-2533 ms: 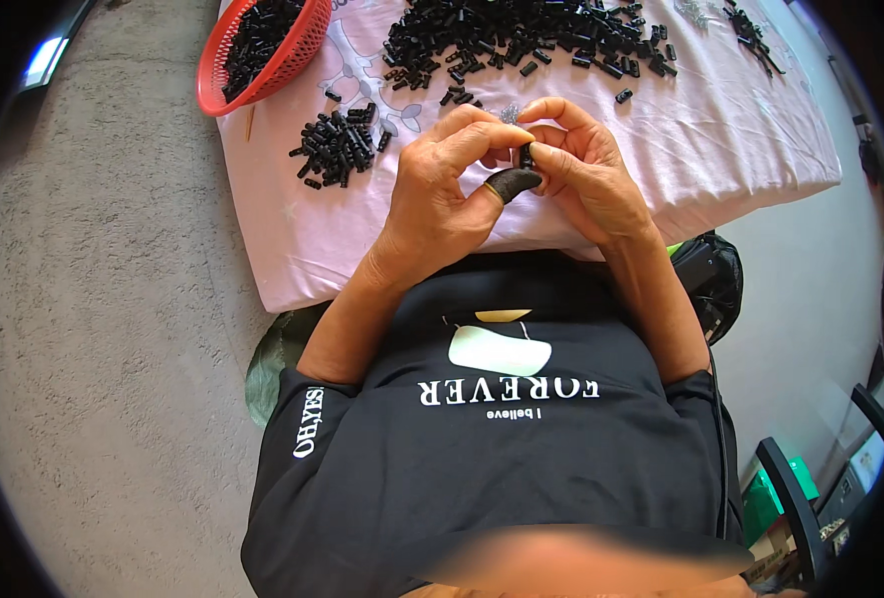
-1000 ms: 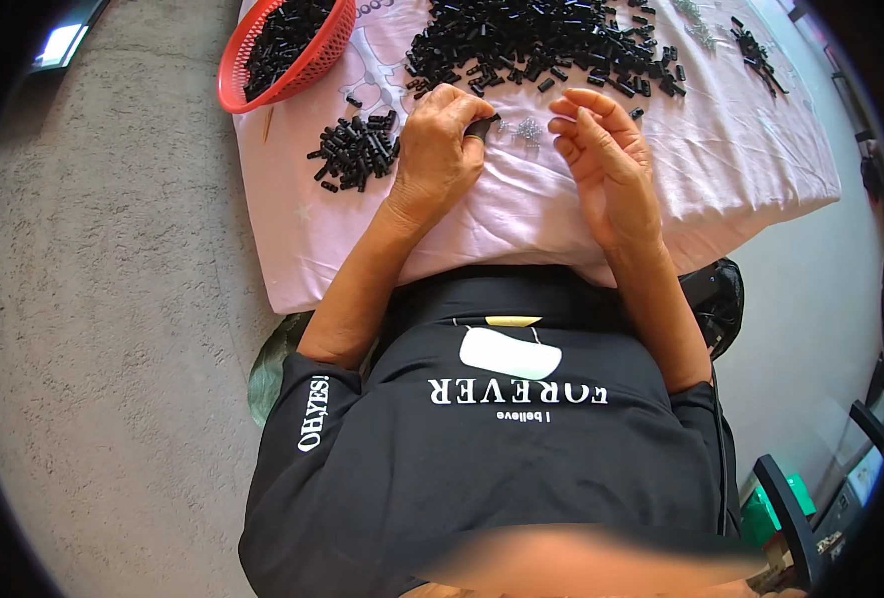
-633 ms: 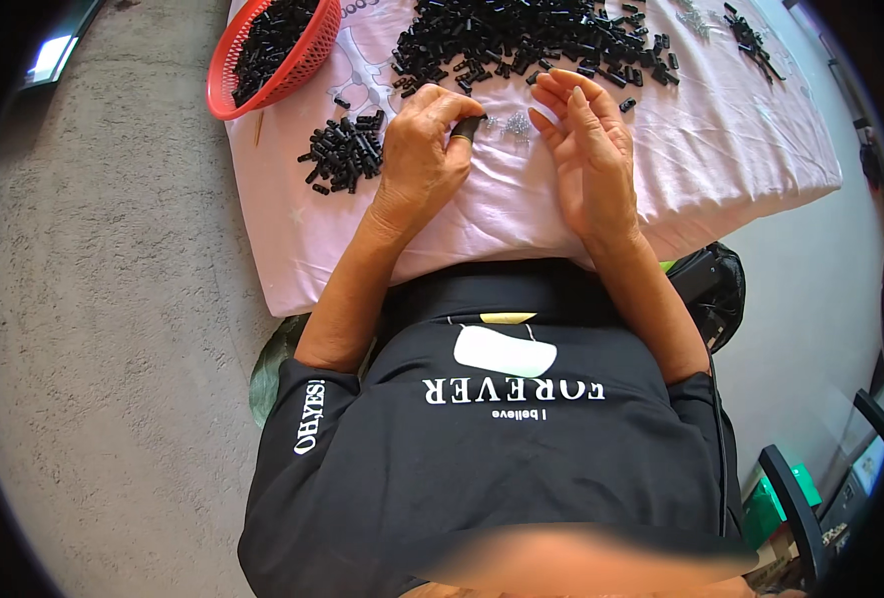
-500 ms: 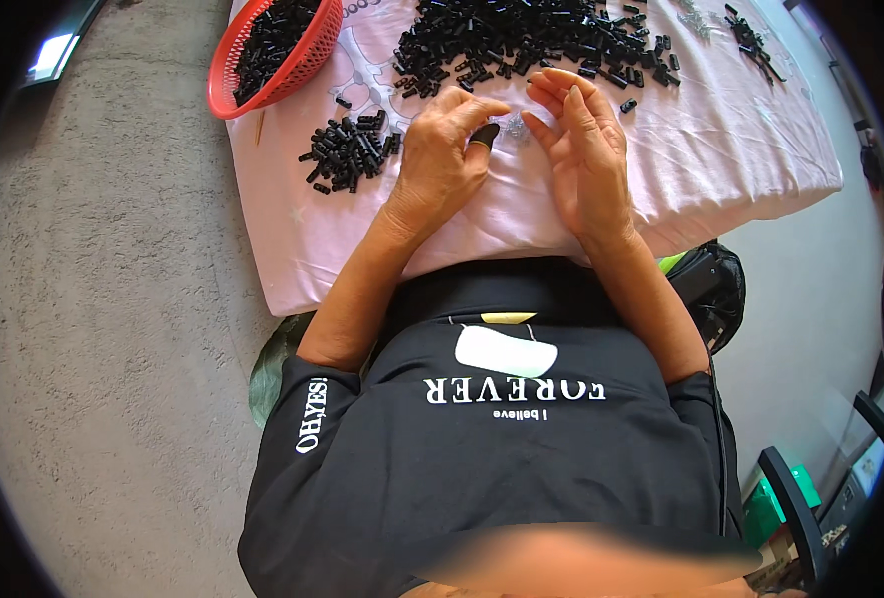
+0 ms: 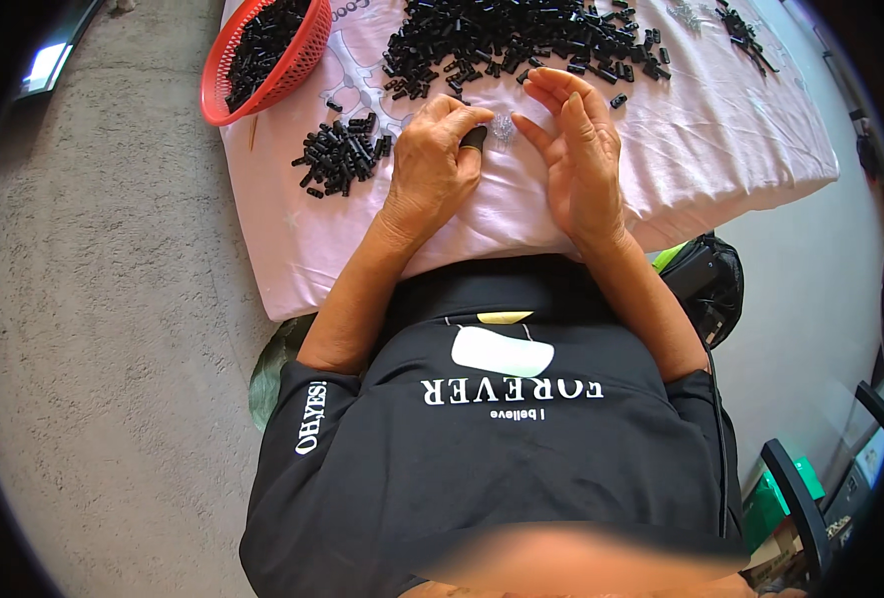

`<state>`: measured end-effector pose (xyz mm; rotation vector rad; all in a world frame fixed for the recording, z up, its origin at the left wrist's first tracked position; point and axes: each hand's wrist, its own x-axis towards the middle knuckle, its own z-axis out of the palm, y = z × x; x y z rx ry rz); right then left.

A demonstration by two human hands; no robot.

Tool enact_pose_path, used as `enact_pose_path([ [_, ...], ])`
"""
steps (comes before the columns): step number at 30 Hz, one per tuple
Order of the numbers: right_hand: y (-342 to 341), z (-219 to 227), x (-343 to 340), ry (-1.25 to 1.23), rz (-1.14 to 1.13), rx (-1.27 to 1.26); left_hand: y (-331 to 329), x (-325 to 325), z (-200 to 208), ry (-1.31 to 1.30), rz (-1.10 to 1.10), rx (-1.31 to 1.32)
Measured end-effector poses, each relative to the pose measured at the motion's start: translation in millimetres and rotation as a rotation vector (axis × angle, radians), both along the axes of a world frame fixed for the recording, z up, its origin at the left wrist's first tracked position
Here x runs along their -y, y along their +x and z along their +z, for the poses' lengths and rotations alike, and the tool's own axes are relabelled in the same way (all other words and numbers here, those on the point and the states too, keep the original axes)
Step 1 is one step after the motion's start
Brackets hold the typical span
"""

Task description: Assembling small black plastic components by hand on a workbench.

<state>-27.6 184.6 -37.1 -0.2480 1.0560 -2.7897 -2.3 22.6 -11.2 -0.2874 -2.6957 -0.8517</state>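
My left hand point(image 5: 434, 157) is above the pink cloth with its fingers curled in and the index finger pointing right. A black cover point(image 5: 474, 138) sits on its thumb; whatever is in the pinch is too small or hidden to make out. Just right of its fingertips lies a little heap of shiny, silvery-clear small parts point(image 5: 503, 130). On the heap's other side my right hand point(image 5: 583, 159) is raised, fingers spread and gently bent, with nothing visible in them. A small pile of short black cylindrical pieces point(image 5: 340, 157) lies left of my left hand.
A large heap of similar black pieces point(image 5: 502, 38) spreads beyond my hands. At the far left stands a red plastic basket point(image 5: 312, 45) filled with black pieces. Thin black parts point(image 5: 746, 40) lie far right. The pink cloth point(image 5: 721, 149) covers the table; a black bag point(image 5: 721, 284) hangs below its right edge.
The whole view has shifted slightly. My left fingertips have drawn back a little from the silvery heap, leaving more of it showing. My right hand keeps nearly the same pose.
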Motion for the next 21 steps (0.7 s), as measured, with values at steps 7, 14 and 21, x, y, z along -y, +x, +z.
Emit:
enact_pose_path([
  [7,1,0,-1,0.031,0.002,-0.013,-1,-1,4,-0.027,0.009,-0.057],
  [14,1,0,-3,0.079,0.058,-0.048,3,1,5,0.009,0.009,-0.062],
  [21,3,0,-2,0.023,0.013,-0.070,-2,18,0,-0.014,0.113,-0.059],
])
